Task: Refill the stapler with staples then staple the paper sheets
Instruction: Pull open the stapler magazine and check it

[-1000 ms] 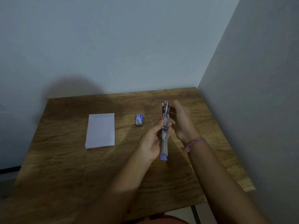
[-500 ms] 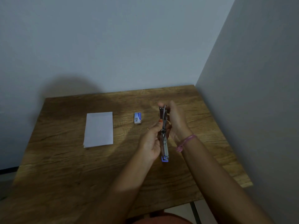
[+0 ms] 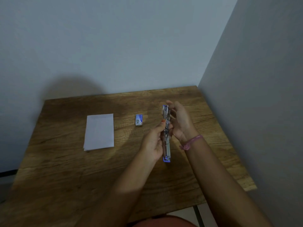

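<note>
Metal glints along the opened stapler [image 3: 166, 133], which is held above the tabletop [image 3: 65, 161] right of the frame's centre, clear of the wood. It is gripped from its left by the left hand [image 3: 155, 143], whose fingers are closed on the lower half of the body, a thumb with an orange nail pressed to its edge. The upper end is pinched by the fingertips of the right hand [image 3: 179, 122], which is closed on the stapler as well.

Trouble is judged most likely at the loading step: the sprung channel could snap shut on a fingertip if the pinch at the top is eased, and a strip of staples could be dropped or broken if fed at an angle. Whether staples are already in the channel cannot be made out. The staple box [image 3: 139, 119] lies closed on the tabletop, left of the hands, so one hand would have to be freed to reach it.

The stapler's long axis runs almost vertically in the frame, from the blue end at the bottom to the head at the top, pointing away toward the wall. The paper sheets [image 3: 99, 131] lie left of centre, well apart.
</note>
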